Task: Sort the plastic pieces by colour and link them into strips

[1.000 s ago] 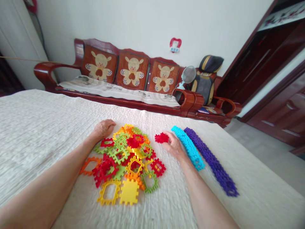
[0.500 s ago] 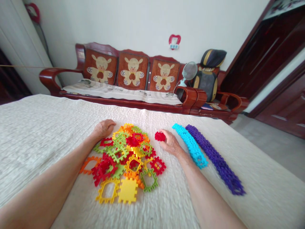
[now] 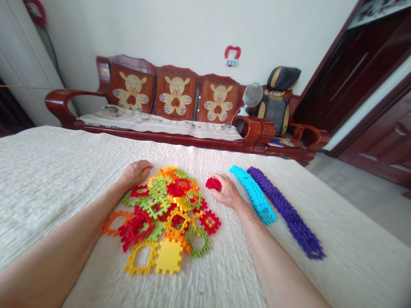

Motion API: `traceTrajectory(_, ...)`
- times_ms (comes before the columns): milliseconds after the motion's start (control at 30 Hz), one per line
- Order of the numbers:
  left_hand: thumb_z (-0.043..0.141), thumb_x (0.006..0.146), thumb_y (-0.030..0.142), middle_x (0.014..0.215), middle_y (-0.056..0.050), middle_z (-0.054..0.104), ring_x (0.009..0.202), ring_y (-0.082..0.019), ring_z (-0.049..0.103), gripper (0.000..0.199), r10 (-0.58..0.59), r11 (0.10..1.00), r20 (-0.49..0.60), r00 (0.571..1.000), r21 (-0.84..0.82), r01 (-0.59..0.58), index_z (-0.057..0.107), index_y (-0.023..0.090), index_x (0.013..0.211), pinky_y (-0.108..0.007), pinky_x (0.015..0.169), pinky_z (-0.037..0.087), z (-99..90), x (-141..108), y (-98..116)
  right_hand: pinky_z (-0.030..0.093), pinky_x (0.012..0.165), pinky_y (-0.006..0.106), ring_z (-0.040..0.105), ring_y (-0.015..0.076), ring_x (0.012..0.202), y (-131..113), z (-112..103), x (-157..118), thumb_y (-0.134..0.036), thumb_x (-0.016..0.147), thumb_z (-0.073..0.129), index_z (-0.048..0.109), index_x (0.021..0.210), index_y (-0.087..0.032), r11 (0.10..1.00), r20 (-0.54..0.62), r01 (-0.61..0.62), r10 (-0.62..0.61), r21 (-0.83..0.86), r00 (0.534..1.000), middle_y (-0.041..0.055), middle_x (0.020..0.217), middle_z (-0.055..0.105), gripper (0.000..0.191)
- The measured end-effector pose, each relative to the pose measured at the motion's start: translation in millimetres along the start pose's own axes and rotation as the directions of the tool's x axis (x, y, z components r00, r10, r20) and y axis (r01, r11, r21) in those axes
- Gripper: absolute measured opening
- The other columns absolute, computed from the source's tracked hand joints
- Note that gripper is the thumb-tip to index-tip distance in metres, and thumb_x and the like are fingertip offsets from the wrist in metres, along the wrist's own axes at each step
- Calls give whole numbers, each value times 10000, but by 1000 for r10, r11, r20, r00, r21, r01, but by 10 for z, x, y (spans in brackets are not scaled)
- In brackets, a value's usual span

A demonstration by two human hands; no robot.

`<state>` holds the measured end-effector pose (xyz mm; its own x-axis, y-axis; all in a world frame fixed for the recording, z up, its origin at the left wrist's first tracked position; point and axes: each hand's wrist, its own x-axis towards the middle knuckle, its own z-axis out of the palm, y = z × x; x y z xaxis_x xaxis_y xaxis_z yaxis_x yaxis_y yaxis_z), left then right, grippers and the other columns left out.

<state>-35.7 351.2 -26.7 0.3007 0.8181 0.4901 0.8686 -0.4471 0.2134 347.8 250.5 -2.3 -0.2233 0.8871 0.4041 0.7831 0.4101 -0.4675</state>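
Note:
A loose pile of red, green, orange and yellow plastic pieces (image 3: 170,201) with notched edges lies between my hands. At its upper left rests my left hand (image 3: 138,171), fingers curled together on the cloth; whether anything is under them is hidden. My right hand (image 3: 225,189), right of the pile, grips red pieces (image 3: 213,184) between thumb and fingers. Beyond my right hand lie a long row of light blue pieces (image 3: 253,194) and, beside it, a longer row of purple ones (image 3: 285,209). A flat yellow square (image 3: 169,256) is at the pile's near edge.
A pale textured cloth (image 3: 64,171) covers the table. Past its far edge stands a wooden sofa (image 3: 61,105) with three bear cushions (image 3: 176,95). A small fan (image 3: 253,95) and an armchair (image 3: 321,137) with a dark seat pad are at the right.
The whole view has shifted slightly, so things appear a little further left. Both hands keep nearly the same places, and my right hand still holds the red pieces.

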Motion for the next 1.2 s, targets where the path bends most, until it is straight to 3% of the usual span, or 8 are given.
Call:
traceTrajectory(167,356,775,316,1031,-52,719,982,-195,660,374,-5,1000,6,1000,21,5,697,213,886,-283,935,487,-26,9,27,465,914,344,629,229,1019,48,-5,21,-334,846,446,586,1150,-189,986,-105,-135,144,96,984,95,1084,692,365)
traceTrajectory(300,362,777,316,1026,-54,721,977,-197,661,372,6,1000,-5,1000,15,-6,701,208,884,-284,934,489,-8,8,7,483,798,314,650,236,898,94,-9,34,-370,867,422,589,1077,-175,973,-196,-217,227,73,954,102,937,715,331)
traceTrajectory(533,362,783,292,1037,-56,720,1004,-201,649,380,-6,1000,10,1000,6,6,705,203,919,-316,953,487,-21,-4,23,495,755,318,658,225,827,5,29,18,-388,854,459,615,1014,-191,991,-198,-89,107,101,974,76,895,721,297)
traceTrajectory(767,388,774,240,1072,-55,715,1030,-195,641,363,-79,996,35,996,-35,80,716,193,922,-307,979,469,-114,-5,148,491,887,361,646,232,987,-75,91,23,-328,854,457,615,1077,-173,994,-151,44,-29,99,988,106,1065,698,314)
traceTrajectory(1000,444,795,270,1082,-49,719,992,-214,655,375,-225,956,178,958,-149,252,720,181,1033,-317,948,479,-356,56,296,490,939,411,626,245,1063,-218,79,-8,-409,844,542,556,1191,-191,972,16,92,-98,218,995,106,1171,654,410)
traceTrajectory(1100,473,817,374,1074,-39,721,957,-202,657,417,-185,905,314,931,-316,286,684,177,1118,-313,893,501,-500,73,368,467,983,439,609,257,1096,-267,72,1,-439,847,548,551,1199,-189,964,7,120,-125,238,992,115,1191,637,432)
traceTrajectory(1200,538,795,482,1168,-51,690,1032,-210,633,527,-61,827,474,878,-468,310,620,188,1224,-325,918,488,-652,70,454,416,1048,457,559,271,1178,-336,56,24,-419,841,561,570,1174,-195,953,-34,216,-214,214,976,122,1237,607,402)
